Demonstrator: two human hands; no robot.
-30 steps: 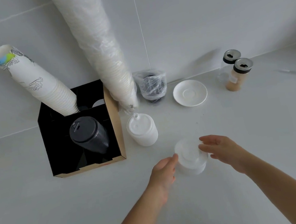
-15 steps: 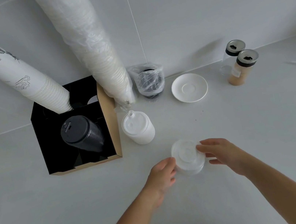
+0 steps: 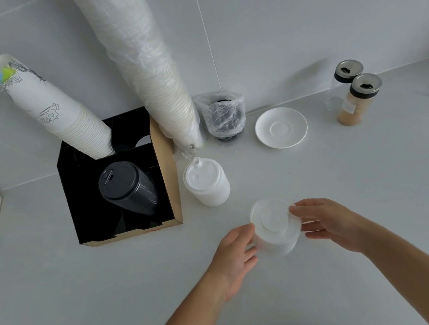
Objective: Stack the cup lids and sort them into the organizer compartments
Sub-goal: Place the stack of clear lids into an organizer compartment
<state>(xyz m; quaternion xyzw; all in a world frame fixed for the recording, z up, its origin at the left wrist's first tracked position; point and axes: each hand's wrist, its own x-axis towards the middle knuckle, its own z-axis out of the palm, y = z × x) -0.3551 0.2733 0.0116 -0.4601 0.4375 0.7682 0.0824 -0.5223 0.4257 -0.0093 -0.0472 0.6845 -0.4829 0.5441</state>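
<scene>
Pressing from both sides, the left hand [image 3: 234,256] and right hand [image 3: 331,224] each grip the translucent lid stack [image 3: 274,227] on the table [image 3: 377,179], well apart from the organizer [image 3: 168,186]. Uneven squeezing could skew the stack, spilling loose lids; the free compartments look narrow beside the black lid stack [image 3: 128,187].

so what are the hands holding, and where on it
Left hand and right hand grip a stack of translucent white plastic cup lids by its opposite sides.

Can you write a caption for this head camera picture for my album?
Two hands, left and right, hold a stack of clear lids near the black organizer.
</scene>
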